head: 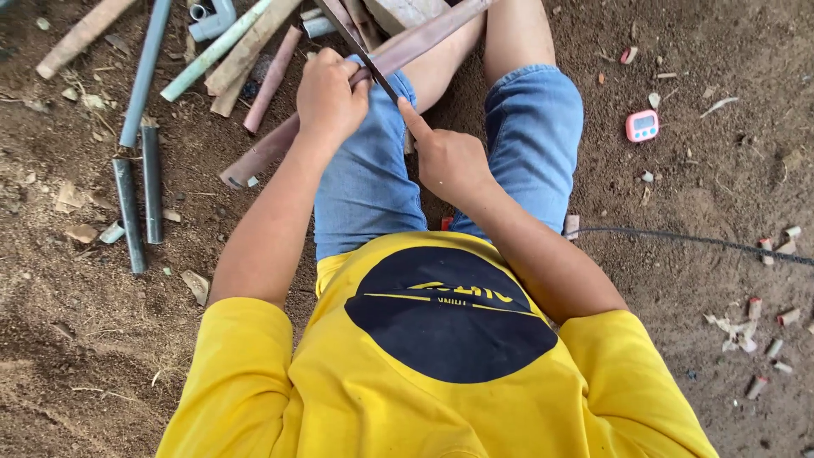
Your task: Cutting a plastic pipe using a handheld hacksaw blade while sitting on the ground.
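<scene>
The person sits on the dirt ground [695,187] with a long brownish pipe [271,146] laid slantwise across the left thigh. The left hand [329,95] is wrapped around it, fingers closed on the pipe just above the knee. The right hand [449,161] is mostly curled, its forefinger stretched along a thin dark blade [360,47] that crosses the pipe; whether it grips a handle cannot be told, as the palm hides it. The pipe looks stiff, light and smooth, likely to roll, so a hold close beside the blade seems steadiest. Its far end runs out of the top edge. More pipes [140,182] lie near the left edge, a small pink timer [642,125] to the right, with cut scraps [746,326] beyond.
</scene>
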